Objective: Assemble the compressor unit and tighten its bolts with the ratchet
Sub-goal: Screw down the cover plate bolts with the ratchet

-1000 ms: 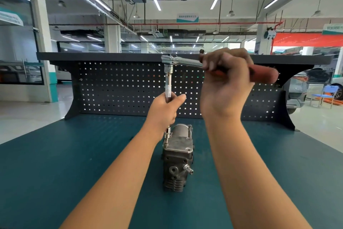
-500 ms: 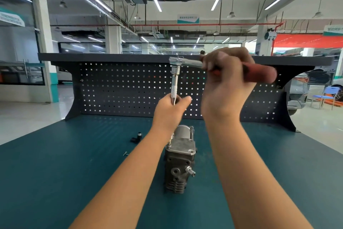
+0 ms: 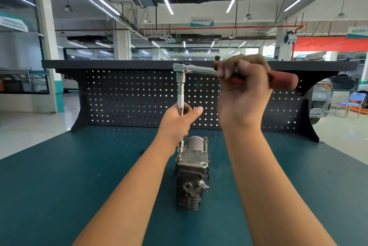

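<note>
A grey metal compressor unit (image 3: 191,174) stands on the teal workbench, its flat top plate facing up with bolts at the corners. A ratchet (image 3: 191,69) with a red handle is held level above it. A long steel extension bar (image 3: 180,94) runs straight down from the ratchet head to the bolt at the plate's near-left corner (image 3: 178,159). My right hand (image 3: 243,88) grips the red handle. My left hand (image 3: 177,124) is wrapped around the middle of the extension bar and hides that part of it.
The teal workbench top (image 3: 79,176) stretches wide on both sides of the compressor. A dark pegboard back panel (image 3: 129,96) with a shelf on top closes the far edge. A tiny dark part (image 3: 142,151) lies left of my left wrist.
The ratchet head has swung a little left and back between the frames while the handle stays in my right hand. My left hand has kept its hold on the extension bar over the same bolt.
</note>
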Demonstrator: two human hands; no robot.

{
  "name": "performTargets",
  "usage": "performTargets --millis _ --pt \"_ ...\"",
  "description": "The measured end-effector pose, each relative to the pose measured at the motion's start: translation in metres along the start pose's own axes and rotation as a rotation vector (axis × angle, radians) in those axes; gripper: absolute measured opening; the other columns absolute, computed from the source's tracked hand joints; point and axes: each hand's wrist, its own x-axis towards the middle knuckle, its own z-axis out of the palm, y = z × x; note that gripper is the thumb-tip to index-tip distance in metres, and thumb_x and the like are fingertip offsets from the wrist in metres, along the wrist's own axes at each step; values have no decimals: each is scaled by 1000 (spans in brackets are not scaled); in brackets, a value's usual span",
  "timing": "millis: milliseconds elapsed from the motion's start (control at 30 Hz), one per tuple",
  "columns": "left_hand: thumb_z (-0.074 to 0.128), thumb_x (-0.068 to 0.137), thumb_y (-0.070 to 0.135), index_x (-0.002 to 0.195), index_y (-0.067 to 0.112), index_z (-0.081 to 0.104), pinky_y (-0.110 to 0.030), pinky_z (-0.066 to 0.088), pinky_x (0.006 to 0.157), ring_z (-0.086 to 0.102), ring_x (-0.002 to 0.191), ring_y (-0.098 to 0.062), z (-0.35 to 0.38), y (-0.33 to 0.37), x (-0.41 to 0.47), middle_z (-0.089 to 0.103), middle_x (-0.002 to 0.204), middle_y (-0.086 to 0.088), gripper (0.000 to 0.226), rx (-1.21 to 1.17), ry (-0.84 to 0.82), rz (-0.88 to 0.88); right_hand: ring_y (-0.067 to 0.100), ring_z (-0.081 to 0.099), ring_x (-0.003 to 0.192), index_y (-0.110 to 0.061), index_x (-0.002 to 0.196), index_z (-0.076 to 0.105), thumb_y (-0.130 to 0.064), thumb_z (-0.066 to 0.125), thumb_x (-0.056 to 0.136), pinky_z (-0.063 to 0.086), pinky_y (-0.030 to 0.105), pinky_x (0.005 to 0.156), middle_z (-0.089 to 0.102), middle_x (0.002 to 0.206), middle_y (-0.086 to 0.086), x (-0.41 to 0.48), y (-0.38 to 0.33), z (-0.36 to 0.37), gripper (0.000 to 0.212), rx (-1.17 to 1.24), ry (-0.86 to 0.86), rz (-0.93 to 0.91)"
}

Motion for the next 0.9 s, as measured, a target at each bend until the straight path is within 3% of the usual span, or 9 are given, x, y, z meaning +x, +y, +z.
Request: performTargets --millis 67,167,267,400,533,633,767,833,900 --pt "61 87 23 72 17 45 -14 33 45 37 49 -7 15 -1 -5 42 58 7 23 293 220 143 15 48 55 -25 57 56 -10 59 65 43 30 61 51 55 -7 -13 6 12 17 -385 -30 -256" --pt "48 95 13 68 27 44 -7 36 51 47 54 3 32 2 -10 45 64 13 31 76 293 221 0 47 56 -17 69 53 -7 57 73 41 15 57 49 60 -11 -33 14 23 12 -615 -138 -533" --pt "59 87 19 57 23 38 -18 29 43 34 41 -3 21 6 0 38 47 11 37 34 283 102 7 48 53 -22 58 56 -11 60 65 43 21 58 50 54 -10 -21 2 16 13 -415 -96 -293" --pt "62 89 23 63 20 36 -18 22 34 23 36 -7 -4 -1 1 30 45 8 36 -244 -81 -33 19 42 51 -15 50 51 0 51 65 44 32 64 43 50 4 -1 -7 0 21 87 -6 47" --pt "60 85 32 80 15 50 -14 37 48 44 56 -7 14 -9 -4 54 66 2 20 286 165 152 16 47 55 -27 58 56 -11 58 66 42 31 60 51 55 -6 -17 4 8 18 -388 -49 -264" --pt "59 89 27 69 28 50 -21 45 59 56 67 -15 29 -9 -5 61 73 -2 22 259 303 274 0 48 58 -23 70 52 -6 55 72 41 17 60 51 61 -11 -32 11 13 17 -568 -117 -519" --pt "60 90 19 53 22 34 -20 22 38 26 35 -7 11 -4 7 33 42 7 45 -26 131 29 15 47 52 -23 55 56 -9 59 61 44 28 59 50 52 -5 -13 -1 8 16 -228 -57 -158" --pt "57 93 22 55 22 34 -17 18 34 21 33 -7 0 -5 7 28 41 8 44 -271 -39 -54 18 44 49 -13 52 50 0 53 63 43 27 56 45 48 2 0 -5 1 17 55 2 34" --pt "59 91 25 64 21 38 -18 24 35 25 38 -7 0 -7 4 33 46 9 35 -216 -38 -38 19 43 50 -14 51 50 1 49 65 43 29 57 45 49 3 3 -3 -4 21 45 21 38"
